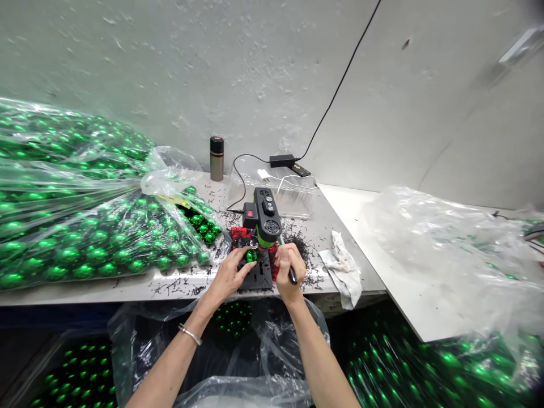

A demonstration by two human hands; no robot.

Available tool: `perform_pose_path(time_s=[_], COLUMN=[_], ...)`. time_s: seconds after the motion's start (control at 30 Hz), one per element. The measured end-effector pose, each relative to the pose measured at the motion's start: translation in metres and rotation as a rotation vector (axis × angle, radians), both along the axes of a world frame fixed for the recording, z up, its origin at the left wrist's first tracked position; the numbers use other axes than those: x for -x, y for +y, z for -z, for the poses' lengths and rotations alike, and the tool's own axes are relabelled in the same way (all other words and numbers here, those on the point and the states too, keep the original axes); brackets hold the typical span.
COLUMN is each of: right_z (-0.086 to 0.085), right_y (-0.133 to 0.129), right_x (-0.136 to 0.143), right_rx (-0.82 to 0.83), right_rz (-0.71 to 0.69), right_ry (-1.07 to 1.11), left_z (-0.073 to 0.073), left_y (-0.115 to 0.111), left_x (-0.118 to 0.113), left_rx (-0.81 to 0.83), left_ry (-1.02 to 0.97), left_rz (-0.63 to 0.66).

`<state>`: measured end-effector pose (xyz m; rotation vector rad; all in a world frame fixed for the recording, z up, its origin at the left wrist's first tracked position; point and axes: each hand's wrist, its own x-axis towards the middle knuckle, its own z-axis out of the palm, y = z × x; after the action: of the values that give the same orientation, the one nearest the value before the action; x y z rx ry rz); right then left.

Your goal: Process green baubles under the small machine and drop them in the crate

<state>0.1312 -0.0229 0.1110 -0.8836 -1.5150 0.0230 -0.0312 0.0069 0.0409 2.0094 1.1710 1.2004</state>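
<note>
My left hand (229,273) pinches a shiny green ball (250,256) between thumb and fingers, just under the head of a small black bench drill press (268,218). The ball sits over the machine's dark slotted base plate (260,277). To the right, my right hand (291,269) is wrapped round the black-ended feed lever (293,276) of the press. Red parts show on both sides of the base. The tool tip is partly hidden, so I cannot tell whether it touches the ball.
A large clear bag (85,238) of green balls lies at the left. Behind stand a bottle (216,161) and a power adapter (282,161). Black shavings (300,246) and a white cloth (341,266) lie on the table. An open plastic bag (212,362) hangs below its front edge.
</note>
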Motion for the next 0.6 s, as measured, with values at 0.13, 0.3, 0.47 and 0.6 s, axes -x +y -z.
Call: perform_pose_path(time_s=[0.13, 0.3, 0.47, 0.6], right_z=[0.000, 0.001, 0.001, 0.001], right_y=[-0.001, 0.000, 0.001, 0.001], right_x=[0.000, 0.000, 0.000, 0.000], right_rx=[-0.006, -0.003, -0.017, -0.015], right_rz=[-0.007, -0.002, -0.014, -0.003], right_ry=[-0.003, -0.007, -0.003, 0.000], left_z=[-0.003, -0.010, -0.007, -0.001], left_y=[0.001, 0.002, 0.001, -0.001], left_x=[0.000, -0.003, -0.003, -0.002], left_rx=[-0.014, -0.013, -0.019, -0.006], left_ry=[-0.003, -0.017, -0.021, -0.012], left_rz=[-0.006, 0.007, -0.003, -0.015])
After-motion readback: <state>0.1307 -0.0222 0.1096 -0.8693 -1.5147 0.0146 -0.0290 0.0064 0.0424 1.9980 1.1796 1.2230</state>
